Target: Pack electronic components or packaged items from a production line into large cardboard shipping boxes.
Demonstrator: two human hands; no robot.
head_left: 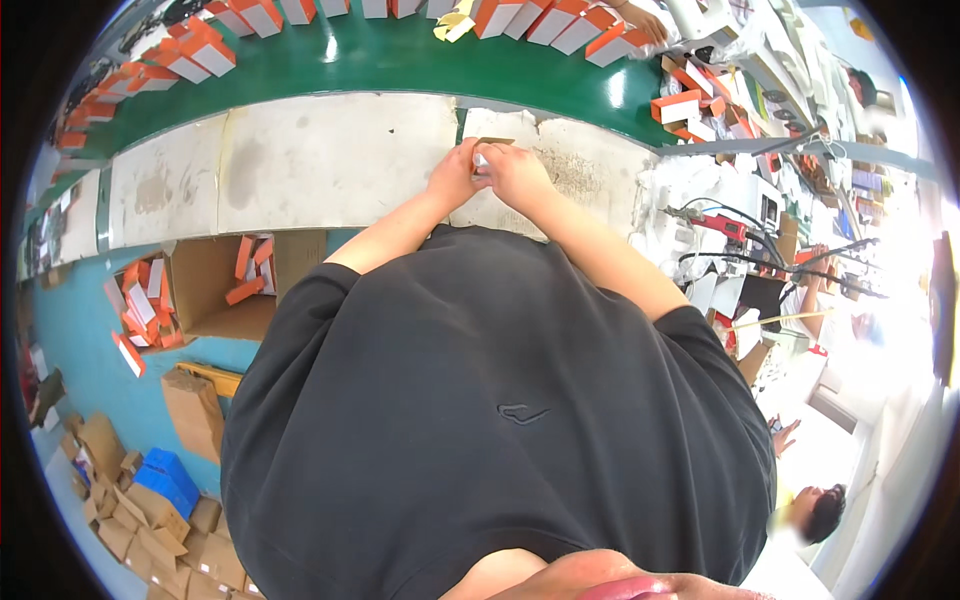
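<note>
Over the whitish worktop (pixel 330 150) my two hands meet, both closed round one small box (pixel 482 160). Its brown cardboard flap (pixel 495 141) sticks up at the far side, and a pale patch of it shows between the fingers. My left hand (pixel 456 175) grips it from the left, and my right hand (pixel 520 176) from the right. The fingers cover most of the box, so its contents and lower part are hidden.
Beyond the worktop runs a green surface (pixel 400 65) lined with orange-and-white boxes (pixel 207 48). At left stands an open carton (pixel 225 290) near more such boxes. A red-handled tool (pixel 722 226) and cables lie right. Another person's hand (pixel 640 20) is at the far right.
</note>
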